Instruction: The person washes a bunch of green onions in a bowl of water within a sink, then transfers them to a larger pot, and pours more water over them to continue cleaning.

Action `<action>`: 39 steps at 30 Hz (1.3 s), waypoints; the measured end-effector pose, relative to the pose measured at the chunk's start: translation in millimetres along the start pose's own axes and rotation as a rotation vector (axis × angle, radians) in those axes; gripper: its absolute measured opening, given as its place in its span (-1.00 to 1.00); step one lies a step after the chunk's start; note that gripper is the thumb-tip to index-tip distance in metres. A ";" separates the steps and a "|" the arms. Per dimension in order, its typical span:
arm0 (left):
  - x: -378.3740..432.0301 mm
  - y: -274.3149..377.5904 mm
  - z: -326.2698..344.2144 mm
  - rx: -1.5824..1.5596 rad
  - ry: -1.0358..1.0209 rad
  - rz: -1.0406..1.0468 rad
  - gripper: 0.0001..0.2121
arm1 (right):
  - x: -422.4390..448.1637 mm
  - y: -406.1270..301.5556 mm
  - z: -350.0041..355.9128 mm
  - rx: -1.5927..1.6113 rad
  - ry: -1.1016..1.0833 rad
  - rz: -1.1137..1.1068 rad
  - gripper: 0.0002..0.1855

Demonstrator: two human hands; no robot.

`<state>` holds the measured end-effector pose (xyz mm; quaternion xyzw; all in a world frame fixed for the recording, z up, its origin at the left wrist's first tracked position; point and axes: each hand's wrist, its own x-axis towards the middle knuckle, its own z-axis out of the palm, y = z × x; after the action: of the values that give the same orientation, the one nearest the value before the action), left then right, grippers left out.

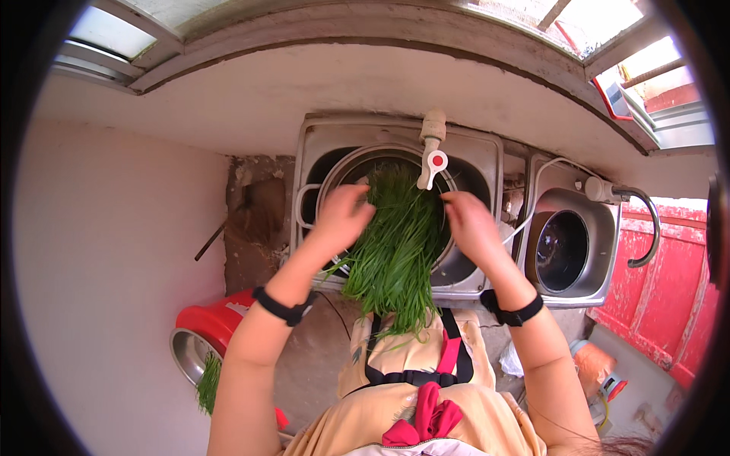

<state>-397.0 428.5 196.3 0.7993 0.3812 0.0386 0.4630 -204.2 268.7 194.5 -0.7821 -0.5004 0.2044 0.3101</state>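
Observation:
A large bunch of long, flat green leaves, like garlic chives (396, 251), lies across a metal pot (341, 165) in the left sink basin. The leaf ends hang over the sink's front edge towards my apron. My left hand (345, 212) is at the left side of the bunch, thumb and fingers apart, slightly blurred. On the other side, my right hand (469, 221) is by the pot's right rim with its fingers bent; whether a leaf is pinched there cannot be made out. A plastic tap (434, 162) with a white lever juts out above the pot.
A second sink (607, 273) on the right holds a dark round pot (562, 251) beneath a curved spout (650, 222). At lower left, a red container (211, 319) with a metal bowl opening has more green leaves (210, 382) at its mouth. An orange roll (593, 362) stands at lower right.

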 end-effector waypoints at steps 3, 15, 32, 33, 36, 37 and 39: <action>35.6 -17.1 56.2 0.167 -0.108 -0.107 -0.38 | 11.9 13.8 64.3 0.269 -0.147 0.335 -0.56; 51.7 -96.3 122.1 -0.144 -0.198 -0.887 0.03 | 20.0 58.9 161.0 0.297 -0.307 1.180 0.02; 39.5 -134.5 96.1 0.038 -0.235 -1.047 -0.18 | 54.9 48.8 137.9 -0.115 -0.669 0.510 -0.17; 46.0 -112.3 91.3 0.169 -0.231 -0.970 -0.22 | 57.3 62.5 141.2 -0.115 -0.668 0.534 -0.17; 56.2 -73.8 76.5 0.263 -0.100 -0.822 -0.27 | 66.9 72.4 152.6 0.067 -0.375 0.715 -0.17; 59.0 -71.1 75.6 0.227 0.017 -0.748 -0.29 | 61.5 72.3 161.4 0.068 -0.382 0.712 -0.17; 64.6 -81.3 88.2 0.176 0.101 -0.666 -0.23 | 41.9 72.0 179.4 -0.144 -0.513 0.314 -0.30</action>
<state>-361.4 430.3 64.7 0.6649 0.6454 -0.1079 0.3602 -252.5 335.0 14.5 -0.7927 -0.4486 0.4046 0.0818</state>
